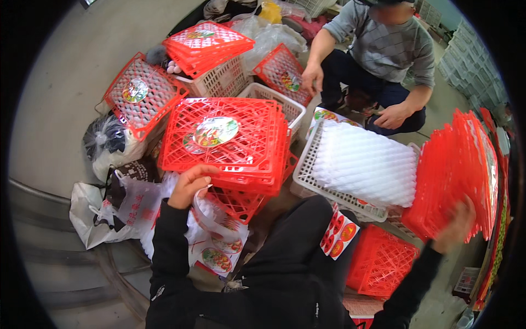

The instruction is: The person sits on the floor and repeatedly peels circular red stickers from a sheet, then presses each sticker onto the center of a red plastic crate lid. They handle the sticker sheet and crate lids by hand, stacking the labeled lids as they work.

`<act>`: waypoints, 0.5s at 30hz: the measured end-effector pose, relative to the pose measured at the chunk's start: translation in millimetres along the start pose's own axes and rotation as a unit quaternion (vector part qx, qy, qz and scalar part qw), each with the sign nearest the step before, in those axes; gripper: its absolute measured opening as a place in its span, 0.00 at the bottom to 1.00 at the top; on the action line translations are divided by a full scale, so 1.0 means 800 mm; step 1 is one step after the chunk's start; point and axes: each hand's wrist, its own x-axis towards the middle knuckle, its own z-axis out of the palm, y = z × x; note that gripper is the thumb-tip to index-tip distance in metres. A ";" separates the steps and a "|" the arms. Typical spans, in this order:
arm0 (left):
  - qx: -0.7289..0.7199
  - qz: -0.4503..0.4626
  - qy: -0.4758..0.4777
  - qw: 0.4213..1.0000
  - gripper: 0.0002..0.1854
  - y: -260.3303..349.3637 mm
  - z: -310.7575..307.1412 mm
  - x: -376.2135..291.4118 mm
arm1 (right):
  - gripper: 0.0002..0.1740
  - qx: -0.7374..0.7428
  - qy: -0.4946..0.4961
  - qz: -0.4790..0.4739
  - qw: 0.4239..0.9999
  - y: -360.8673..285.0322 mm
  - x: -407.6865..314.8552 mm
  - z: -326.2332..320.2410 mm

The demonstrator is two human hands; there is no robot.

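Note:
My left hand (192,186) is at the near left corner of a pile of red plastic lattice crate lids (230,156), with a curled white backing strip (213,226) hanging beneath its fingers. An oval printed sticker (216,131) lies on the top lid. On the right, my right hand (456,226), blurred, is at the lower side of a tall stack of red lattice lids (452,172); whether it grips one cannot be told. Between them, a white foam net sheet pile (365,160) rests over a white plastic basket (302,170). A sheet of oval red stickers (339,234) lies on my leg.
Opposite crouches a person (382,49) in a grey sweater. More red lids (384,263) lie at lower right. White baskets (220,78) and a lid-covered crate (144,90) stand at the back left. Plastic bags (111,218) lie on the left; stacked white crates (472,66) are far right.

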 end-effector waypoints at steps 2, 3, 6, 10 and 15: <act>0.195 -0.005 0.063 0.979 0.25 -0.020 -0.064 0.010 | 0.18 0.080 -0.250 -0.028 0.965 -0.026 -0.078 0.166; 0.210 -0.058 0.130 0.967 0.32 -0.034 -0.093 0.021 | 0.17 0.103 -0.385 0.018 0.917 -0.039 -0.107 0.242; 0.490 -0.112 0.274 0.820 0.37 -0.068 -0.191 0.053 | 0.12 0.128 -0.468 -0.056 0.872 -0.074 -0.195 0.429; 0.445 -0.260 0.406 0.755 0.39 -0.127 -0.283 0.070 | 0.28 -0.153 -0.469 -0.014 0.870 -0.078 -0.255 0.540; 0.394 -0.239 0.423 0.780 0.43 -0.234 -0.362 0.070 | 0.29 -0.155 -0.516 0.113 0.835 -0.037 -0.262 0.569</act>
